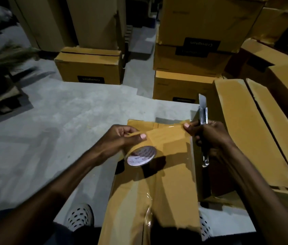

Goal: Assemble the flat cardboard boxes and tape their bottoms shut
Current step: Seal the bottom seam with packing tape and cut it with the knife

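Observation:
A brown cardboard box (173,174) stands on the floor between my feet, its closed flaps facing up with clear tape along the seam. My left hand (120,138) grips a roll of brown tape (141,155) over the box's left edge. A strip of tape (166,133) runs taut from the roll to my right hand (208,133). My right hand pinches the strip's end with thumb and forefinger and also grips a utility knife (203,121), blade pointing up and away from me.
A flat folded box (256,135) lies to the right, touching the one in front of me. Stacked assembled boxes (192,55) stand ahead on the right, another box (90,68) ahead in the middle. Grey concrete floor (60,121) spreads to the left. Dark pallets sit far left.

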Tool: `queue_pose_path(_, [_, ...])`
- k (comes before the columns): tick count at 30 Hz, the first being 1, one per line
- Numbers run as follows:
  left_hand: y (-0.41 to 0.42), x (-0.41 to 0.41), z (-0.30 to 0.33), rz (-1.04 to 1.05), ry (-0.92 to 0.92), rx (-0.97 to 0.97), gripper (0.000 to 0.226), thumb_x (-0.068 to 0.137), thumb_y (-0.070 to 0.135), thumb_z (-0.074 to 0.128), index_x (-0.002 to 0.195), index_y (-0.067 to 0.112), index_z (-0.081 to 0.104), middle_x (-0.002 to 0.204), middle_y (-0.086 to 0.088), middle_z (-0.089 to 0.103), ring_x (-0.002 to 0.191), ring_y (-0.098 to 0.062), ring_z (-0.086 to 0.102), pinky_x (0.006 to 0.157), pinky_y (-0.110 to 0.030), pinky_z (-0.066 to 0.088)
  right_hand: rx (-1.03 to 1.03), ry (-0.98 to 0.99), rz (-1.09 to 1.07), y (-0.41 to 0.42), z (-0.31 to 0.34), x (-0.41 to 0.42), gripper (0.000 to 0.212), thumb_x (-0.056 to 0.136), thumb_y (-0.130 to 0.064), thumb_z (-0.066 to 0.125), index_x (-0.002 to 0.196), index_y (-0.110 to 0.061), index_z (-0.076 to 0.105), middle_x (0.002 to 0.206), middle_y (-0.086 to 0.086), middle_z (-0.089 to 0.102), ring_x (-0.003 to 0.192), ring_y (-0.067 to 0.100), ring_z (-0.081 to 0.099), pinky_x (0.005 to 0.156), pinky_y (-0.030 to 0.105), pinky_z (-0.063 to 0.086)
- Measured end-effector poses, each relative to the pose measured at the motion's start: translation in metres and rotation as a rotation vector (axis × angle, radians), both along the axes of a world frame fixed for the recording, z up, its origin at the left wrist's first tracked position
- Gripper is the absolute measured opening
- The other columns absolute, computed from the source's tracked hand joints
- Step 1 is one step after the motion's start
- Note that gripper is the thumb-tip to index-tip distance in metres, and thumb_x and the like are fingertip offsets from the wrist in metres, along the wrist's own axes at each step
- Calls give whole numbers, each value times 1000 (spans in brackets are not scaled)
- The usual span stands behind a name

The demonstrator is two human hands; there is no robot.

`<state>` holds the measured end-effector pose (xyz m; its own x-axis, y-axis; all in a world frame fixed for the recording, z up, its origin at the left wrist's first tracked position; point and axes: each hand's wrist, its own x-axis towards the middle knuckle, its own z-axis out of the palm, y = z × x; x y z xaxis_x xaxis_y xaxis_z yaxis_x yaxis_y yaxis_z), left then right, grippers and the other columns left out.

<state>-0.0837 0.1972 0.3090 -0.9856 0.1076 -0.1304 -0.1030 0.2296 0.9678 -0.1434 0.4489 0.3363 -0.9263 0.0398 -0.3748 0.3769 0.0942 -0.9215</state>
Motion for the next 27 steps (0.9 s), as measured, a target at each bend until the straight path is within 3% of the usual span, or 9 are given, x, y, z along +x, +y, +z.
queue_pose_path(3, [-10, -14, -1, -8, 27, -147, 47, 74, 40, 78, 69, -4, 66, 60, -6, 59, 57, -15, 55, 56, -23, 39, 18, 9, 26, -3, -1, -2, 9, 80, -5, 77, 81, -8, 68, 70, 5, 61, 50, 9, 46, 39, 18, 38])
queue_pose_path(6, [-17, -29, -10, 101, 34, -566, 54, 68, 61, 76, 53, 11, 63, 46, 5, 51, 49, -13, 52, 52, -26, 35, 25, 22, -14, -4, -3, -8, 8, 81, -7, 76, 82, -7, 68, 69, 5, 60, 49, 8, 44, 37, 18, 36])
queue_pose_path(8, [-23, -37, -15, 81, 34, -555, 56, 66, 65, 74, 52, 12, 64, 44, 3, 49, 47, -12, 52, 52, -27, 36, 45, 21, -28, -1, -4, -13, 8, 81, -7, 76, 82, -7, 68, 69, 5, 58, 50, 9, 43, 37, 18, 36])
queue_pose_path(11, [-40, -45, -11, -114, 12, -273, 47, 78, 49, 72, 46, 18, 57, 46, 5, 42, 47, -9, 43, 53, -21, 32, 47, 24, -66, 5, -8, -22, 10, 82, -7, 76, 80, -9, 66, 67, 3, 56, 51, 11, 42, 41, 20, 35])
queue_pose_path(13, [-55, -54, -13, -175, 10, -245, 47, 79, 49, 72, 46, 20, 55, 50, 3, 39, 51, -9, 40, 55, -23, 30, 39, 21, -93, 8, -13, -31, 10, 81, -7, 76, 81, -7, 66, 66, 4, 56, 52, 12, 42, 45, 23, 34])
queue_pose_path(18, [-64, -90, -32, 109, 36, -959, 66, 68, 79, 62, 54, 14, 64, 51, -1, 58, 52, -15, 57, 54, -26, 37, 89, 52, -137, 2, -27, -60, 13, 80, -8, 79, 79, -6, 66, 70, 7, 57, 54, 14, 44, 47, 24, 35])
queue_pose_path(19, [-69, -95, -36, 117, 46, -952, 68, 69, 80, 58, 55, 14, 64, 52, -2, 60, 54, -15, 58, 55, -26, 38, 88, 62, -151, 3, -31, -68, 14, 80, -8, 79, 78, -7, 65, 71, 9, 57, 55, 15, 44, 47, 24, 36])
queue_pose_path(23, [-88, -116, -48, 45, 67, -578, 59, 74, 68, 67, 44, 19, 52, 41, 10, 43, 49, -11, 46, 58, -29, 33, 83, 24, -147, 12, -51, -95, 15, 80, -8, 77, 86, -5, 64, 84, 14, 59, 67, 23, 50, 54, 30, 41])
queue_pose_path(27, [-86, -137, -67, 182, 25, -1007, 69, 67, 83, 57, 47, 17, 49, 47, 2, 51, 54, -15, 54, 58, -27, 34, 128, 1, -98, 11, -71, -115, 13, 82, -7, 75, 85, -5, 63, 74, 9, 55, 52, 12, 39, 37, 21, 34])
